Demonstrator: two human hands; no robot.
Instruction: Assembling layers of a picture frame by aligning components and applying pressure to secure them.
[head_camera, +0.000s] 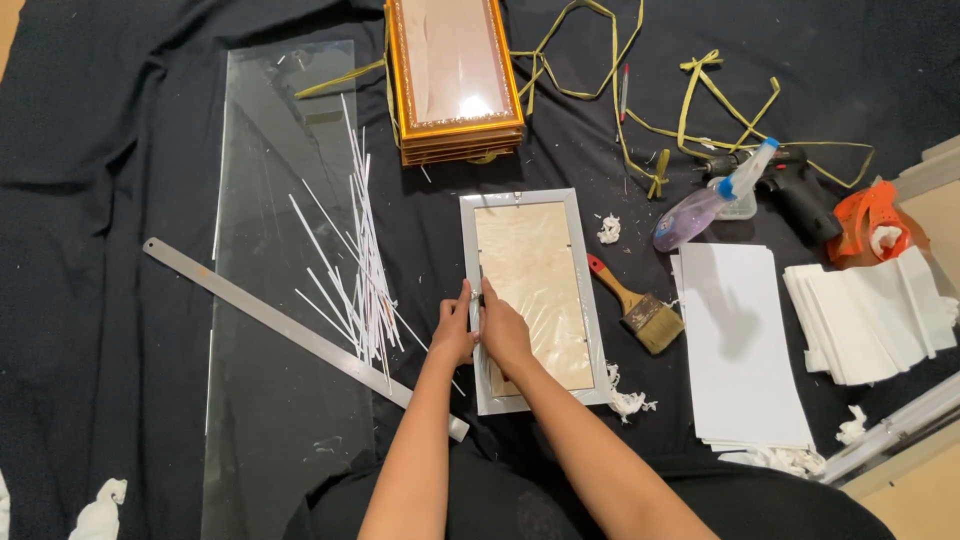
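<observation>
Fingers of the left hand (453, 328) curl on the left rail of the silver rectangular picture frame (532, 299), pinching its edge. The right hand (503, 333) presses flat on the frame's tan backing board beside it, whether it grips anything I cannot tell. At three o'clock lies a red-handled paintbrush (633, 300); at nine o'clock, thin white strips (355, 260) on a clear glass sheet (275, 300).
</observation>
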